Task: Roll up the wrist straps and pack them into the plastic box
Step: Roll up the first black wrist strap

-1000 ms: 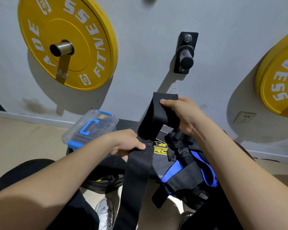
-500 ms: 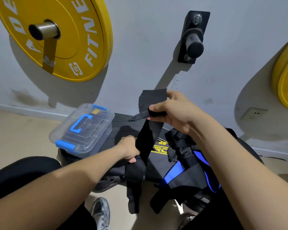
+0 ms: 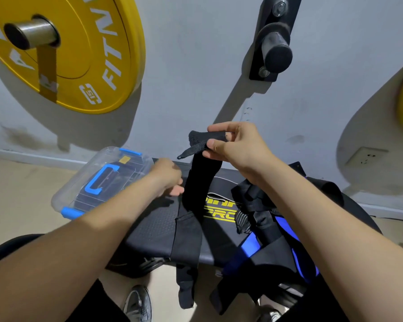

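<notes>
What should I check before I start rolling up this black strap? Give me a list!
1. Top end held: the right hand pinches the wrist strap at its top. Ok.
2. Left hand gripping the strap's middle: its fingers are hidden. Cannot tell.
3. Strap clear of the other straps: it hangs apart from them, over the bench. Ok.
4. Strap rolled: it hangs at full length. Not ok.
5. Plastic box open: its lid is on. Not ok.
</notes>
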Demonstrator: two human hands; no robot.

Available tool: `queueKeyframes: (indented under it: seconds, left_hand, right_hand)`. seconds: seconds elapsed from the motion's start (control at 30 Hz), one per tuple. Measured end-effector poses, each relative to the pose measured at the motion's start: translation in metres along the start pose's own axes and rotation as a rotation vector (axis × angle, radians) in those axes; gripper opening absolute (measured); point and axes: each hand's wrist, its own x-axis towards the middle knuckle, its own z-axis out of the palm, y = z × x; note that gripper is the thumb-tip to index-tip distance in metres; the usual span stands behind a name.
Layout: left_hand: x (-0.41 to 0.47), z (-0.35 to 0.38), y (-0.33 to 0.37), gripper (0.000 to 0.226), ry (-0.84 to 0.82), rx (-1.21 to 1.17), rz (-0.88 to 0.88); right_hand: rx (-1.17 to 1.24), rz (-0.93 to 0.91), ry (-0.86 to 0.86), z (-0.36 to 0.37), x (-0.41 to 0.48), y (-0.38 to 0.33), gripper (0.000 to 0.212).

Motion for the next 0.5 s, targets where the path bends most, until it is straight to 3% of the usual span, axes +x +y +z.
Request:
queueKeyframes:
  seconds: [0.1,0.17,0.23,0.37,0.5]
  left_hand:
    - [-0.012,-0.023,0.038,0.032,0.041,-0.276,0.032]
    - [-0.024,-0.033,0.058,0.042,-0.019,-0.347,0.109]
    - [-0.038,-0.037,0.069,0.037,-0.08,-0.357,0.265]
    - [-0.052,-0.049,0.067,0.026,-0.071,-0.103,0.616]
    - [-0.049,-0.06,0.065,0.009,0.122,0.189,0.713]
  right_hand:
    - [-0.042,0.005,0.023,0.001,0.008,0.004,0.027]
    - [-0.044,0.005,0.035,0.003,0.013,0.007,0.022]
    - [-0.079,-0.009,0.028,0.005,0.017,0.007,0.015]
    - [-0.27,-0.114,0.035,0.004,0.022,0.002,0.02]
    - [-0.577,-0.305,0.113,0.0,0.028,0.0,0.022]
